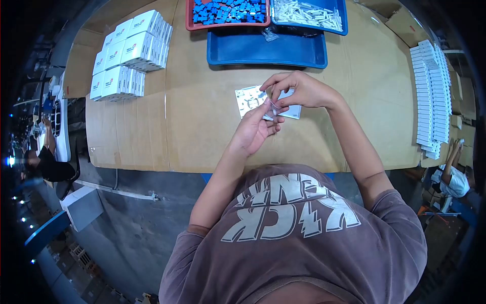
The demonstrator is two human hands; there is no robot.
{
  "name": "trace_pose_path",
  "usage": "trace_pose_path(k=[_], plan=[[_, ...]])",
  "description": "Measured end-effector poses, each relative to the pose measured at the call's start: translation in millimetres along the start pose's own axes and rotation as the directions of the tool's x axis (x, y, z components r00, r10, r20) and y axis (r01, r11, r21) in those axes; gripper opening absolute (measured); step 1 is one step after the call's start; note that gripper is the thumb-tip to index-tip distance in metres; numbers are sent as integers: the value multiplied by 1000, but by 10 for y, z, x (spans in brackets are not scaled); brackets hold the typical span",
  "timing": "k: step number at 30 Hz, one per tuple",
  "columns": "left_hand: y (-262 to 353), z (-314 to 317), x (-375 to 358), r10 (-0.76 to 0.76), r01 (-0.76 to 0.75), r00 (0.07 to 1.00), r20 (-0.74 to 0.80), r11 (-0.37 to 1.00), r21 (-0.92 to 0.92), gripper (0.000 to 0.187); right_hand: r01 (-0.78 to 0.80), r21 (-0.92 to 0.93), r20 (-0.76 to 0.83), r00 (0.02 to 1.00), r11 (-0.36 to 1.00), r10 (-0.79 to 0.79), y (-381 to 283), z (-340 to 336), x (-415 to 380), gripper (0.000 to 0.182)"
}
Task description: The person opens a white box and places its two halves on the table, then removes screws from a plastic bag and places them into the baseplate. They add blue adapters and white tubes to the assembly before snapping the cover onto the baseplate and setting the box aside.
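Over the middle of the cardboard-covered table, my left hand is closed round a small clear plastic bag with something white in it. The thumb and fingertips of my right hand pinch the bag's upper end, and both hands meet there. Beneath them lies a printed white sheet, partly hidden by my hands. The bag's exact contents are too small to tell.
An empty blue tray lies beyond my hands. Behind it are a red tray of blue pieces and a blue tray of white pieces. White boxes stand left, more right. Two people are at the far sides.
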State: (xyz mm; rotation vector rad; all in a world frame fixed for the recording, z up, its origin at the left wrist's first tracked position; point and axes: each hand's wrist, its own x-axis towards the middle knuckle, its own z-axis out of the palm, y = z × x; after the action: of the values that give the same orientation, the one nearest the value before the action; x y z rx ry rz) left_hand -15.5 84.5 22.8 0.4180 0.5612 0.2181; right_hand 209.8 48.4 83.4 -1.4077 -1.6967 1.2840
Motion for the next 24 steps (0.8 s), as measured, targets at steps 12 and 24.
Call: trace_pose_path(k=[12,24], plan=[[-20,-128,-55,61,-60,997,41,998,-22,38,-105,143,241,968,984,68,-47,94,57,45],[-11,-77,-35,56,-56,997,54,998,-1,41,-123,238,138,986,963,92,-107,31,-73,41]])
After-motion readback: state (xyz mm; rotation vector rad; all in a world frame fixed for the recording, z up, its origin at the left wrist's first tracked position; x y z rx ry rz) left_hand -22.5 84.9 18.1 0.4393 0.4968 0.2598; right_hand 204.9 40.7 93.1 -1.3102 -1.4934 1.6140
